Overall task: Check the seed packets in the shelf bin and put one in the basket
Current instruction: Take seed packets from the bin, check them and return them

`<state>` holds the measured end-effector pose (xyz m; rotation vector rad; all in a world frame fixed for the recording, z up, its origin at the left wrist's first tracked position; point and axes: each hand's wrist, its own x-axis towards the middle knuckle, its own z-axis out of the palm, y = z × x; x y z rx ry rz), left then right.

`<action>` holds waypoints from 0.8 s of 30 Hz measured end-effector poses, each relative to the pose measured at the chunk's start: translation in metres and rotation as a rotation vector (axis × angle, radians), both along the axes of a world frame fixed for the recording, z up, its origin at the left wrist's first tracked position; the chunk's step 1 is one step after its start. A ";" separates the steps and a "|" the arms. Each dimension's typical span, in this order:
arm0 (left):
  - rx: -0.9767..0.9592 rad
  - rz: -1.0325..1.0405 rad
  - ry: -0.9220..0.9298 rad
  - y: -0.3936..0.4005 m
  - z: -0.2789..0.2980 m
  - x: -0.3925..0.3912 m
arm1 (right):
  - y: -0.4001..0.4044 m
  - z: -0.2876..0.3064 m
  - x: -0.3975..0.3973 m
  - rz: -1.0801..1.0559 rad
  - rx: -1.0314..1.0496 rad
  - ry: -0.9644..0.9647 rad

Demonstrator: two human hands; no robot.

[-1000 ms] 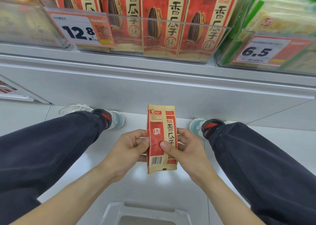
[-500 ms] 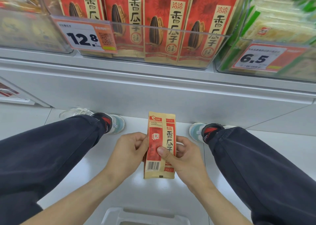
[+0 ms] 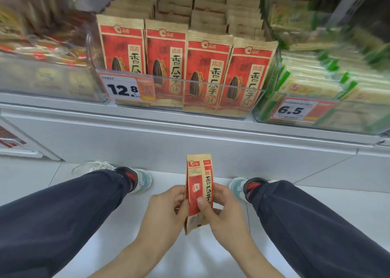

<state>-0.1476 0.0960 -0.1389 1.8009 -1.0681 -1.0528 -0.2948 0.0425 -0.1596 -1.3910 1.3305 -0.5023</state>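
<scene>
While a person crouches in front of a shop shelf, both hands grip one red and tan seed packet (image 3: 199, 193) upright between the knees, above the pale floor (image 3: 211, 256). The left hand (image 3: 166, 212) curls round the packet's left edge and the right hand (image 3: 223, 216) pinches its right side, thumb pressed on the printed face. Farther off, the clear shelf bin (image 3: 211, 92) holds a row of matching packets standing upright, with a 12.8 price tag (image 3: 126, 89) on its front left. The basket is not in view, so lowering the packet blind could miss it and drop the packet on the floor. The packet also looks thin and slippery; it may slide out as one hand lets go. The view is blurred, so fine print cannot be read.
</scene>
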 end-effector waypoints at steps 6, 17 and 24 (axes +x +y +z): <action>-0.272 0.024 -0.124 0.003 0.026 0.002 | -0.005 0.050 0.023 -0.044 0.004 0.012; -0.744 0.117 -0.601 -0.004 0.040 0.047 | -0.027 0.137 0.051 -0.171 0.617 -0.528; -0.919 -0.202 -0.859 -0.010 0.048 0.062 | -0.045 0.182 0.043 0.015 0.465 -0.486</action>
